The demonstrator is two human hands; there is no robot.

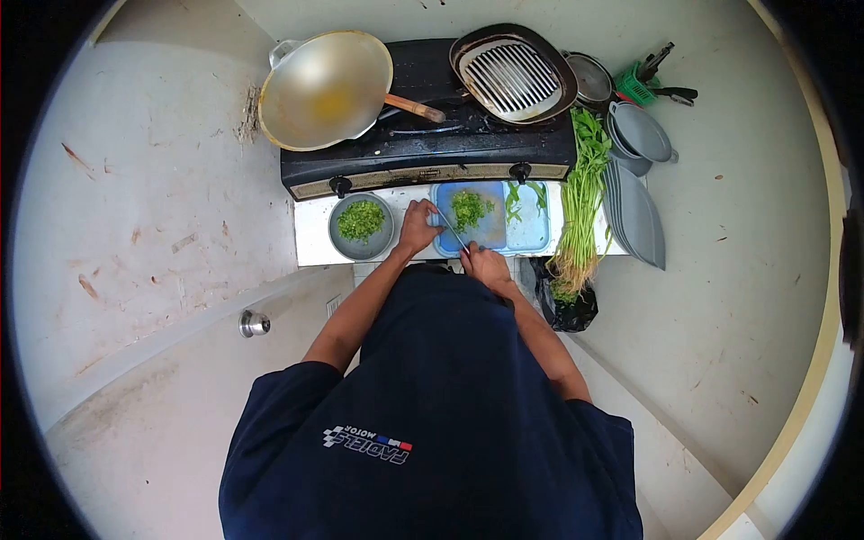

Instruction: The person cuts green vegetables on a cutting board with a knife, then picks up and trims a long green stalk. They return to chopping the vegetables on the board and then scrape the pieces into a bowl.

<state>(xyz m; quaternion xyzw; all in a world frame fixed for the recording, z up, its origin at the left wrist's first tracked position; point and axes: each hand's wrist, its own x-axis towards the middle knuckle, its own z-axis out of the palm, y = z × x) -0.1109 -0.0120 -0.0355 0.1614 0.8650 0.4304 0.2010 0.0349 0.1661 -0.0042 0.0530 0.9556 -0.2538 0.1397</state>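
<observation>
My right hand (486, 266) is closed around the handle of a knife (453, 231) at the front edge of a blue cutting board (498, 236). The blade slants up and to the left. At its tip is my left hand (419, 227), with curved fingers and a gap between thumb and forefinger. Finely chopped greens (468, 209) lie in a heap on the board, just right of the blade. On the board's paler right part are a few loose leaves (515, 205). To the left of my left hand stands a grey bowl (391, 241) holding more chopped greens (361, 220).
Behind the board is a black stove (423, 139) bearing a wok (306, 99) and a grill pan (508, 76). A bunch of leafy stalks (583, 198) lies at the right, beside grey plates (634, 216). Below hangs a black plastic bag (571, 313). Walls stand close on both sides.
</observation>
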